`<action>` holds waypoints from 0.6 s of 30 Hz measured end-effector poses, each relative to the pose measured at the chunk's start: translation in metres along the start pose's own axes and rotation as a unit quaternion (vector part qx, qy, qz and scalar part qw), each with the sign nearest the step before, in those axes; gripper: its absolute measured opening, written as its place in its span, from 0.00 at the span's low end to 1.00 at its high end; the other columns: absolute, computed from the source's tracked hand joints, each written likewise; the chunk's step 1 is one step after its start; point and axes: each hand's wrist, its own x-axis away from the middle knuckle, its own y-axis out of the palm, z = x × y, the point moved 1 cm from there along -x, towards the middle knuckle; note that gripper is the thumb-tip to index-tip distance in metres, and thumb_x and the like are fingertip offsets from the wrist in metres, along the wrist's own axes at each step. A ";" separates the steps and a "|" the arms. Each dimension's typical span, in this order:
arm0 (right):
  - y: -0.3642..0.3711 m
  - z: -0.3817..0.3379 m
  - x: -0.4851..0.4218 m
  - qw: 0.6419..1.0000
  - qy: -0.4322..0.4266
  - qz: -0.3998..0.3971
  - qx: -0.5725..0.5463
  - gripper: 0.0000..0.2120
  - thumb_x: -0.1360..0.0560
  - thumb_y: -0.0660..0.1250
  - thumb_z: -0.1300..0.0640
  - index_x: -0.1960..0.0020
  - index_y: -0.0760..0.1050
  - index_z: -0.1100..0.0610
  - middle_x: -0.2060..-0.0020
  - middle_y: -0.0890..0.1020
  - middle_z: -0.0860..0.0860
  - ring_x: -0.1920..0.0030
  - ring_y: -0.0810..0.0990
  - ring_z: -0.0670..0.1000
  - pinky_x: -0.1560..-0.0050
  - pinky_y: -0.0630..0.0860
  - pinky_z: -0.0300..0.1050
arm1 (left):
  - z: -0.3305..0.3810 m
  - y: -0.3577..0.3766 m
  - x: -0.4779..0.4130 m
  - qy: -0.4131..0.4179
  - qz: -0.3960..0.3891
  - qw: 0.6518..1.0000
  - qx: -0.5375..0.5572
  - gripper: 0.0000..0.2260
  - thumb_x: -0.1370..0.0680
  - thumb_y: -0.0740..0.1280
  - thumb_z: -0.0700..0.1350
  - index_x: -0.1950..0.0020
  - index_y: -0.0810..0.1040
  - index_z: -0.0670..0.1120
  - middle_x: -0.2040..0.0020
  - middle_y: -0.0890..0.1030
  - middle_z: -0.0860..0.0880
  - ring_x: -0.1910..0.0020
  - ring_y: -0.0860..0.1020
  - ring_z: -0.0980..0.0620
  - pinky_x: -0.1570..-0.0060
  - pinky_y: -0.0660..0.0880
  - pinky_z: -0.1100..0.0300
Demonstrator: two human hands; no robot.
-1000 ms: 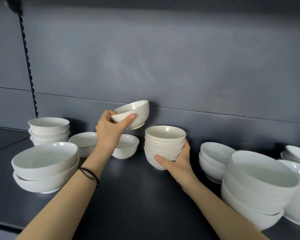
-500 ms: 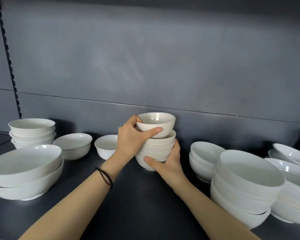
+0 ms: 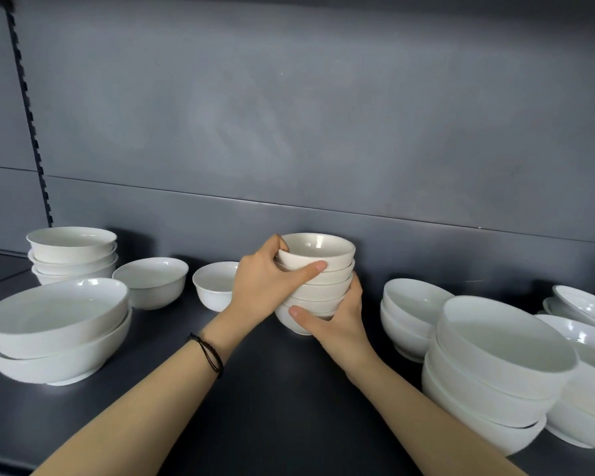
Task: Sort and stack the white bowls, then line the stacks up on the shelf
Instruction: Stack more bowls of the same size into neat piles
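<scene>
- the left hand [image 3: 261, 286] reaches in from the lower left, forearm angled up and to the right, a dark band [image 3: 208, 353] around the wrist.
- its grip is clenched on the top bowl [image 3: 318, 250] of the small stack [image 3: 315, 290]: the thumb lies across the near wall and the curled fingers hook over the far left rim.
- the right hand [image 3: 337, 319] comes in from the lower right and cups the stack low down, thumb pressed on the bottom bowl, fingers wrapped around the right side.
- the stack stands upright on the dark shelf [image 3: 255, 389], near the back wall, between a single small bowl [image 3: 213, 285] on its left and a low pile of bowls [image 3: 411, 312] on its right.
- wide bowls [image 3: 55, 324] sit stacked at the near left, and more [image 3: 495, 369] at the near right.
</scene>
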 end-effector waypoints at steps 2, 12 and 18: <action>0.000 -0.001 0.001 1.000 0.000 -0.001 0.004 0.60 0.48 0.78 0.41 0.23 0.52 0.49 0.31 0.65 0.45 0.31 0.67 0.47 0.32 0.71 0.52 | -0.002 0.000 0.001 0.004 -0.007 1.000 -0.008 0.27 0.42 0.69 0.72 0.63 0.66 0.51 0.68 0.77 0.54 0.66 0.75 0.54 0.63 0.73 0.56; 0.000 -0.003 0.007 1.000 0.018 0.012 0.017 0.57 0.36 0.81 0.52 0.21 0.45 0.51 0.25 0.54 0.48 0.28 0.58 0.47 0.35 0.59 0.38 | -0.017 -0.008 -0.003 -0.136 -0.052 0.945 0.293 0.18 0.21 0.58 0.64 0.35 0.66 0.58 0.41 0.75 0.59 0.37 0.75 0.50 0.42 0.72 0.56; 0.004 -0.001 0.009 1.000 0.014 0.012 0.001 0.59 0.41 0.83 0.53 0.22 0.48 0.49 0.29 0.62 0.48 0.30 0.65 0.48 0.35 0.67 0.43 | -0.019 -0.003 0.004 -0.129 -0.142 0.940 0.283 0.32 0.25 0.61 0.67 0.24 0.59 0.59 0.26 0.66 0.59 0.28 0.66 0.57 0.27 0.61 0.55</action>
